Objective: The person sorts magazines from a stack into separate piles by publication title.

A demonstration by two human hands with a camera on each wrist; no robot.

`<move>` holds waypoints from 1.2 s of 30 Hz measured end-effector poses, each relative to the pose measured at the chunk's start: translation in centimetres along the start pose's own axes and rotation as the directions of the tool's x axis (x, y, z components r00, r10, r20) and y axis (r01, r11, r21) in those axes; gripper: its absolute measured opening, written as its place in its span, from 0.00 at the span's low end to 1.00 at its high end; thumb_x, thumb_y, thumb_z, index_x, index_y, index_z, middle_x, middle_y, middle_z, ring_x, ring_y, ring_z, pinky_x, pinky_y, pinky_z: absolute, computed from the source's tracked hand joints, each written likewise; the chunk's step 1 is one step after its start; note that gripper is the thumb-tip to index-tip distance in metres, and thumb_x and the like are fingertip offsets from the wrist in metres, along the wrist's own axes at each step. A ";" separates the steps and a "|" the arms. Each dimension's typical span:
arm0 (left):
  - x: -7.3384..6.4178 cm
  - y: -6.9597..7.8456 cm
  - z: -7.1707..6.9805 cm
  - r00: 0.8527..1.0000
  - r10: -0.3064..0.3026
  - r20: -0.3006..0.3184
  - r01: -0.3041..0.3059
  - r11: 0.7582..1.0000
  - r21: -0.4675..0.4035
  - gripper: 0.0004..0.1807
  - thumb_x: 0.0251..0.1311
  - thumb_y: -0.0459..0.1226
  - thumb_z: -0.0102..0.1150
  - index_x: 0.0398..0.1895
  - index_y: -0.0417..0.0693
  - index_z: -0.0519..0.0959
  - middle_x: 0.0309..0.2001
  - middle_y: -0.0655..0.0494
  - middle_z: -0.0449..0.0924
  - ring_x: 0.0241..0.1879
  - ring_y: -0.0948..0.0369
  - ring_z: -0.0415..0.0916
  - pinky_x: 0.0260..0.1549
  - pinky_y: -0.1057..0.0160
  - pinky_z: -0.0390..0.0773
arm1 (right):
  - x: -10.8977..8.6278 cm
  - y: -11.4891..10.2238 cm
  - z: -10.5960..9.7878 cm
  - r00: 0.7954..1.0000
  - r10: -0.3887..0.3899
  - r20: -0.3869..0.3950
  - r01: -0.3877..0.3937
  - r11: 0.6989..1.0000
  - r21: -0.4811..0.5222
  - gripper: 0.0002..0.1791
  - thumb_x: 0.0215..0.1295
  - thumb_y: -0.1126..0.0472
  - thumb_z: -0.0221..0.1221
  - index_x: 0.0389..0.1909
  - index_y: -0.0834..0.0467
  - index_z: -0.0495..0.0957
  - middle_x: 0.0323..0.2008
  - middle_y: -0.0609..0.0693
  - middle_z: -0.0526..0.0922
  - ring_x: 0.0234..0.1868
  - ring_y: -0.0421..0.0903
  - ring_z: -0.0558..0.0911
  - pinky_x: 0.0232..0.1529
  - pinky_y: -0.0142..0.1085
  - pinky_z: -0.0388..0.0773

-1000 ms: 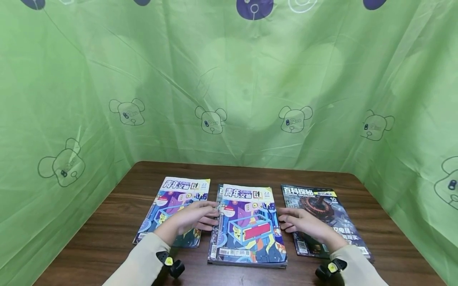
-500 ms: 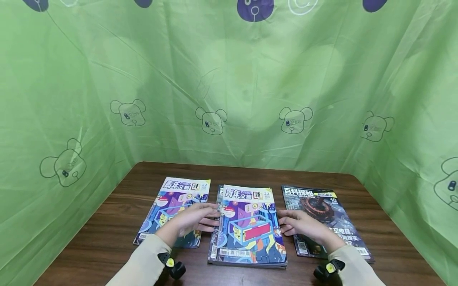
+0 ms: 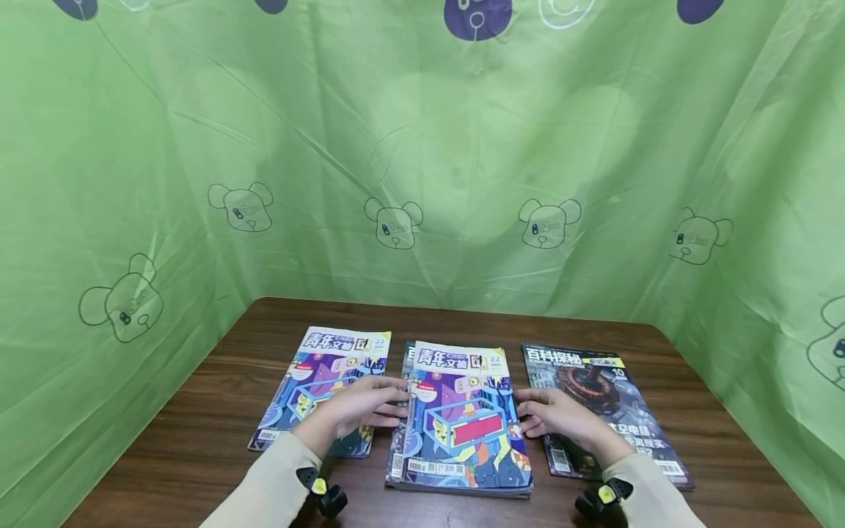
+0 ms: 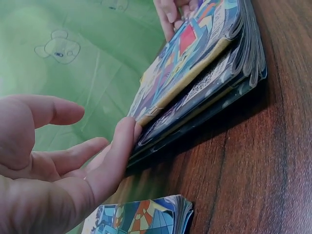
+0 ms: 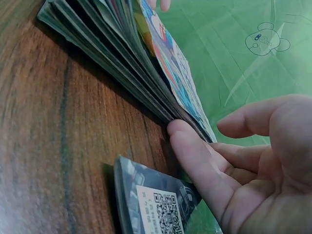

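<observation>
A purple-covered magazine (image 3: 330, 367) lies partly behind a left hand (image 3: 359, 407), its loosely extended fingers touching the magazine stack (image 3: 465, 425) mid-table (image 3: 198, 418) (unmoved over the past second, suggesting a steadying pause); a right hand (image 3: 561, 418), likewise ungripping, touches the opposite edge near a dark magazine (image 3: 617, 403)

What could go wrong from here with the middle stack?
The middle stack could slide apart if lifted: a lower magazine juts out on its left.
It might slip, since the left hand and right hand touch only its sides.
The right hand, reaching across the right magazine, could nudge it.
</observation>
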State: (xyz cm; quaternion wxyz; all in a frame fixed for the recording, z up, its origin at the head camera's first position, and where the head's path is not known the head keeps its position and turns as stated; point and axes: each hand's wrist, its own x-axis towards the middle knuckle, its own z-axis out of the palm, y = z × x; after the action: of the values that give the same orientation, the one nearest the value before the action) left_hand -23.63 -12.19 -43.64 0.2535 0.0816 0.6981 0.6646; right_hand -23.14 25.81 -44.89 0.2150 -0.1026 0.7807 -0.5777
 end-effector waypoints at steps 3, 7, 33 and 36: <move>0.1 0.0 0.2 1.000 0.009 0.009 -0.009 1.000 0.002 0.29 0.72 0.37 0.53 0.70 0.28 0.63 0.60 0.36 0.76 0.50 0.48 0.82 0.46 0.54 0.84 | 0.0 0.0 0.0 1.000 0.011 -0.017 -0.012 1.000 -0.014 0.31 0.74 0.64 0.49 0.68 0.82 0.55 0.44 0.60 0.83 0.37 0.51 0.85 0.42 0.46 0.85; 0.3 -0.1 0.3 1.000 0.020 0.021 -0.020 1.000 -0.005 0.31 0.70 0.36 0.57 0.70 0.28 0.64 0.57 0.39 0.77 0.49 0.49 0.82 0.46 0.54 0.84 | 0.0 0.0 0.0 0.999 0.021 -0.027 -0.021 1.000 -0.018 0.33 0.74 0.64 0.50 0.69 0.82 0.53 0.42 0.59 0.83 0.35 0.50 0.84 0.40 0.46 0.86; 0.8 -0.3 3.1 0.999 0.043 0.028 -0.044 0.998 0.034 0.37 0.66 0.29 0.59 0.74 0.29 0.55 0.50 0.40 0.80 0.46 0.49 0.82 0.42 0.50 0.85 | -0.6 -0.2 -0.2 0.997 0.057 -0.056 -0.052 0.995 0.083 0.34 0.75 0.63 0.47 0.73 0.76 0.48 0.40 0.57 0.80 0.33 0.45 0.80 0.36 0.39 0.84; 0.8 -0.4 3.3 0.999 0.039 0.022 -0.039 0.999 0.019 0.38 0.66 0.29 0.59 0.75 0.30 0.53 0.52 0.38 0.79 0.46 0.49 0.82 0.40 0.51 0.85 | -0.6 0.0 -0.4 0.998 0.057 -0.027 -0.052 0.987 0.153 0.35 0.76 0.62 0.46 0.75 0.73 0.45 0.40 0.56 0.81 0.34 0.44 0.80 0.36 0.38 0.84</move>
State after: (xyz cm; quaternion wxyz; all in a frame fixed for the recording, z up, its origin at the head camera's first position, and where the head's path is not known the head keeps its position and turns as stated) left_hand -22.72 -8.93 -44.21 0.2473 0.1051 0.7001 0.6616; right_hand -22.80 26.40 -44.63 0.2257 -0.0554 0.7403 -0.6308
